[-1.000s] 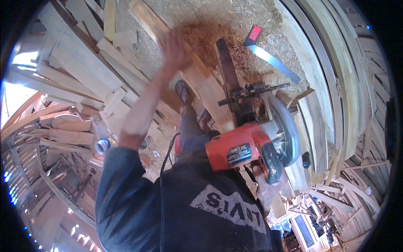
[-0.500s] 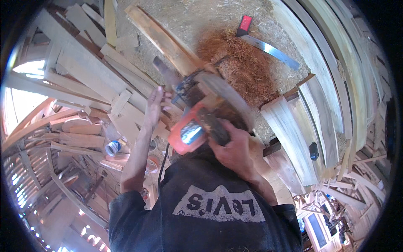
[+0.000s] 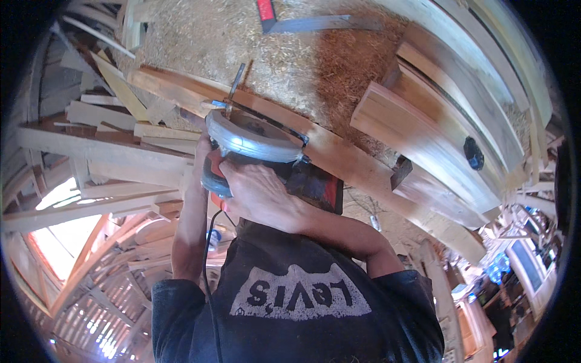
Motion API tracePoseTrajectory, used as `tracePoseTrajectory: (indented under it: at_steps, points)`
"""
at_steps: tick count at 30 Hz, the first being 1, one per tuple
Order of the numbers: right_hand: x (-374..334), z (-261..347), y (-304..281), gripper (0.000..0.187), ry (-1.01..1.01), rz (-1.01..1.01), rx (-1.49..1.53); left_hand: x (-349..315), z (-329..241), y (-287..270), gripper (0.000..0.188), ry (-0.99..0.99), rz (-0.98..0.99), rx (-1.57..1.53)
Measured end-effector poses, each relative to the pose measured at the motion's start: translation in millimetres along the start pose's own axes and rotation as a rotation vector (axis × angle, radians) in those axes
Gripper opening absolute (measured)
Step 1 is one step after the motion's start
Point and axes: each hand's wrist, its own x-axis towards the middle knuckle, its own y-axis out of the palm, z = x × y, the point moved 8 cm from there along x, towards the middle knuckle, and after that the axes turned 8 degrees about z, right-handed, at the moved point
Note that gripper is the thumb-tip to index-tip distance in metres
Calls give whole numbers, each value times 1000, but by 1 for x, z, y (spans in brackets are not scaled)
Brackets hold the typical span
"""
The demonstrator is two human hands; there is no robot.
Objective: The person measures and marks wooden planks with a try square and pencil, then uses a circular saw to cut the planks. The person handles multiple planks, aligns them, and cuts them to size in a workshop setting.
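Note:
A corded red circular saw (image 3: 266, 145) with a silver curved blade guard rests on a long wooden plank (image 3: 339, 148) that runs slantwise in front of me. My right hand (image 3: 257, 187) is closed round the saw's body near its handle, with the forearm bent across my chest. My left hand (image 3: 204, 144) reaches up to the saw's left end; the saw hides its fingers, so their grip does not show. The saw's black cord (image 3: 209, 284) hangs down over my shirt. A thin metal rod (image 3: 237, 81) sticks up by the saw's base.
Beyond the plank lies a metal-bladed tool with a red and black handle (image 3: 266, 15), like a try square. Reddish sawdust (image 3: 351, 72) covers the ground there. Thick boards (image 3: 417, 133) lie to the right, a black object (image 3: 473, 153) on them. Scrap planks (image 3: 91, 148) crowd the left.
The saw has turned and moved left, from tilted above the ground to lying along the plank. My left hand, open before, has gone to the saw's left end. My view has turned too.

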Motion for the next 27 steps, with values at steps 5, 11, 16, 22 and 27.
tracePoseTrajectory:
  at_steps: [5, 11, 16, 22, 27]
  points:
    - [3, -4, 3, 36, -49, 4, 25, -8, -14, 8, 50, -75, -2, 124]
    - [-1, -10, 2, 38, -92, -12, 15, -9, -18, 16, 53, -105, -12, 187]
    - [-2, -13, 2, 42, -96, -30, 72, -12, -21, 18, 55, -106, -20, 205]
    - [1, -18, 5, 42, -118, -67, 69, -10, -25, 18, 57, -118, -14, 218]
    - [6, -21, 7, 41, -109, -63, 83, -6, -30, 17, 59, -124, -13, 229]
